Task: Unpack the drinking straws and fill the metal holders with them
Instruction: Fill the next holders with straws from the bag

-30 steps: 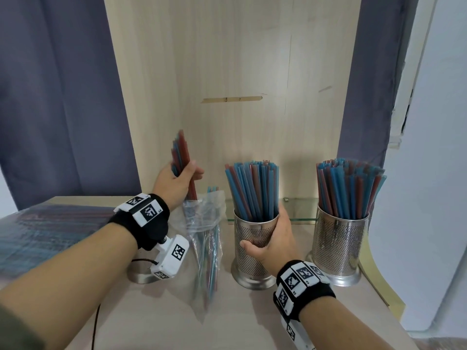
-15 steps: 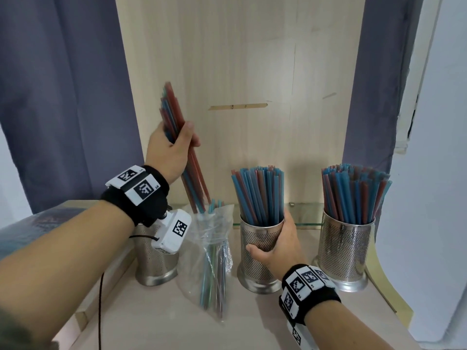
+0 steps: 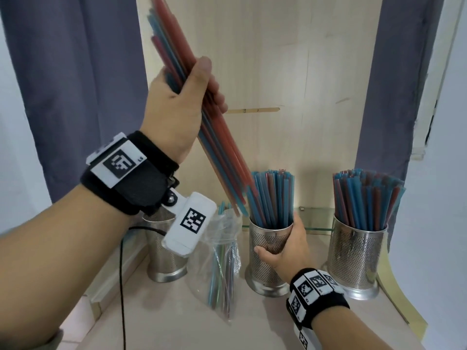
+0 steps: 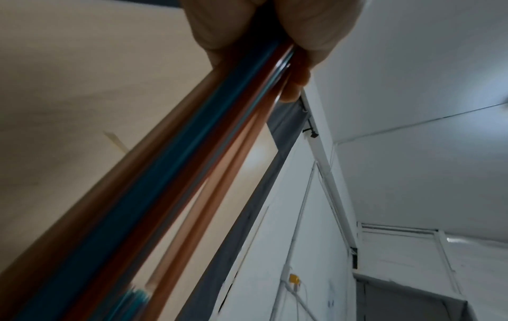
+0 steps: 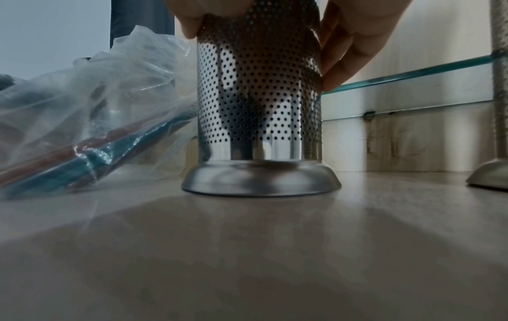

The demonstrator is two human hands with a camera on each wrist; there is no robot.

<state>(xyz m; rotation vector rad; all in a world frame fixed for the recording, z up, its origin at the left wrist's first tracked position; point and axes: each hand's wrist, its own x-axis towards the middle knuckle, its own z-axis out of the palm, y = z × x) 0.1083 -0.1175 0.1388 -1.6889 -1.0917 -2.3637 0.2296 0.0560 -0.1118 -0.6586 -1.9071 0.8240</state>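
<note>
Left hand (image 3: 174, 107) has lifted its clamped straw bundle (image 3: 217, 137) clear of the bag (image 3: 222, 251); right hand (image 3: 288, 248) still grips the middle holder (image 3: 267, 271); insertion next.

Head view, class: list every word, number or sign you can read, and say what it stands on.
"LS": small print beside the square marker on the left wristband.
Square black-and-white coded markers, no words: left wrist camera, right wristband.
Holders, straws, bag: no text visible.
</note>
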